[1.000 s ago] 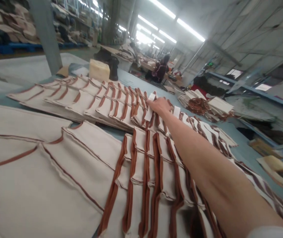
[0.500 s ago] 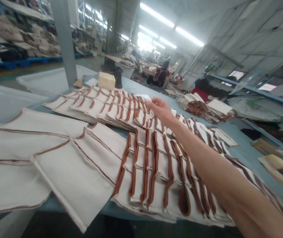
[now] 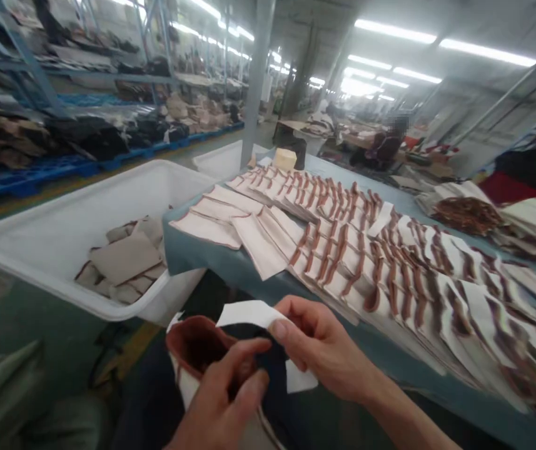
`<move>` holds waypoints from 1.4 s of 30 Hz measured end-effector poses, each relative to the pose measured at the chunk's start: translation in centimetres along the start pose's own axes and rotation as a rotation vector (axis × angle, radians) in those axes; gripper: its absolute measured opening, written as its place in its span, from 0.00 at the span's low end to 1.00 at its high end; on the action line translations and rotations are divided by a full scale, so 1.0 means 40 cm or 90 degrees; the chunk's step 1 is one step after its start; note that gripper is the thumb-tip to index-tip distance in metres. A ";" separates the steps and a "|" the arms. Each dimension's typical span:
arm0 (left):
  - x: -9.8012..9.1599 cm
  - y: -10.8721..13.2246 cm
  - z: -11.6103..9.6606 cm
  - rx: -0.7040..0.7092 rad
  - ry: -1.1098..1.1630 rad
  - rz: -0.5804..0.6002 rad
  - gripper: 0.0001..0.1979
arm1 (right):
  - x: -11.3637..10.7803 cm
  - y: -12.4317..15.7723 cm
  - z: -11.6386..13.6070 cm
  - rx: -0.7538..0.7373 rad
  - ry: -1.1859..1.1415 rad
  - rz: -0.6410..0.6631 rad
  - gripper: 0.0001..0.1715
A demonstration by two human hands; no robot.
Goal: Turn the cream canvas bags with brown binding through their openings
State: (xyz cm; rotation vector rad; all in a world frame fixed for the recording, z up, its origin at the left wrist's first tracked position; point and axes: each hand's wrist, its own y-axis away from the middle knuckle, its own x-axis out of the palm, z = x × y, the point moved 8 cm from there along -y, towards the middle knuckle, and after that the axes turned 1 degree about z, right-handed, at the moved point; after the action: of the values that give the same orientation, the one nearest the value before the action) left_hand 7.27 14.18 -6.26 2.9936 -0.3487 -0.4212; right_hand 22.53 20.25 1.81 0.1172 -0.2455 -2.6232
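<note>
Low in the view, over my lap, my left hand (image 3: 227,394) grips a cream fabric pouch (image 3: 186,381) near its mouth. The pouch is tilted, and its opening shows a reddish-brown lining (image 3: 197,337). The left index finger and thumb point toward my right hand (image 3: 319,344). My right hand pinches a white strip (image 3: 249,312) between thumb and fingers. One end of the strip reaches over the pouch opening, and another white end hangs below the hand. The lower part of the pouch is hidden by my left hand.
A blue-covered table (image 3: 202,262) bears overlapping rows of cream pieces with brown edges (image 3: 343,250). White strips (image 3: 383,219) lie across some. On the left stands a white bin (image 3: 61,275) with cream pieces inside. A grey post (image 3: 256,81) rises behind. A person (image 3: 384,144) sits far back.
My right hand has drawn back from the rows on the table to my lap, carrying the white strip. My left hand and the pouch have come into view. The view has swung left.
</note>
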 end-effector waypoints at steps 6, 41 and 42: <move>0.002 0.050 -0.012 0.024 0.256 0.000 0.28 | 0.094 0.133 -0.035 -0.021 0.231 0.011 0.18; -0.003 0.174 -0.109 0.063 0.074 0.017 0.17 | 0.142 0.223 -0.128 -0.158 0.023 -0.055 0.43; -0.007 0.174 -0.110 0.057 0.064 -0.001 0.17 | 0.149 0.212 -0.129 -0.151 -0.013 -0.058 0.41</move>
State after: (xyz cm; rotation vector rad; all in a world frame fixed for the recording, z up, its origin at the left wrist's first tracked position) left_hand 6.78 7.78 -1.11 3.0866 -0.3662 -0.2606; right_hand 22.00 9.29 -1.81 0.0208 0.0665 -2.7221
